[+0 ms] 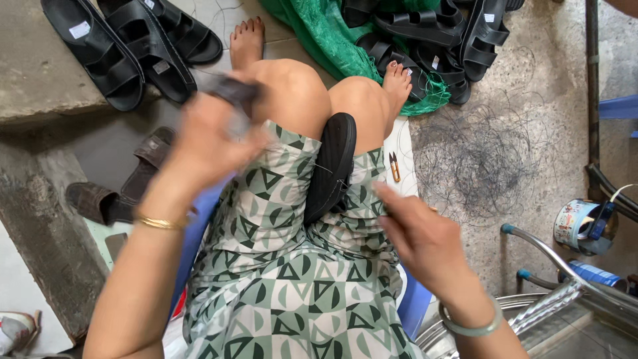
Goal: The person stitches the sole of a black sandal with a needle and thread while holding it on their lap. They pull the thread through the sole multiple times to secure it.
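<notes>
Left grip (206, 136) clenched on blurred dark piece (232, 90); right grip (415, 233) unclear, beside black sandal (330, 166) between knees.

Left hand (203, 139) motion-blurred, its dark item (234, 90) unidentifiable; sandal (330, 166) half hidden between knees.

Even, soft daylight fills the scene, brightest on the concrete floor (571, 60) toward 2 o'clock; shadows are faint. The left hand (206, 136) is smeared by motion blur; the right hand (415, 236) is slightly soft. Edges bow mildly.
</notes>
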